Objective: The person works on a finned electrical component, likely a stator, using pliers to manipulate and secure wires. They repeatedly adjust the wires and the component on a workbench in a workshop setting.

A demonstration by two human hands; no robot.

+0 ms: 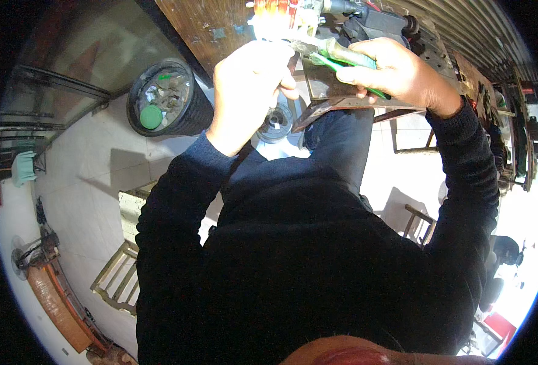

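Observation:
At the top of the head view, a part wound with copper-coloured wire (281, 13) sits under bright light at the bench edge. My left hand (244, 82) is just below it, fingers curled and pinched; what they hold is overexposed and too unclear to name. My right hand (403, 79) is closed round green-handled pliers (348, 58), whose jaws point left toward my left fingertips. A dark machine or fixture (366, 24) stands behind my right hand.
A wooden bench top (193, 24) runs along the top. A black bin of scraps (159, 97) stands at the left, and a grey spool (275, 125) lies below my hands. Slatted wooden stools (114, 274) are at lower left, a cluttered bench (512, 115) at right.

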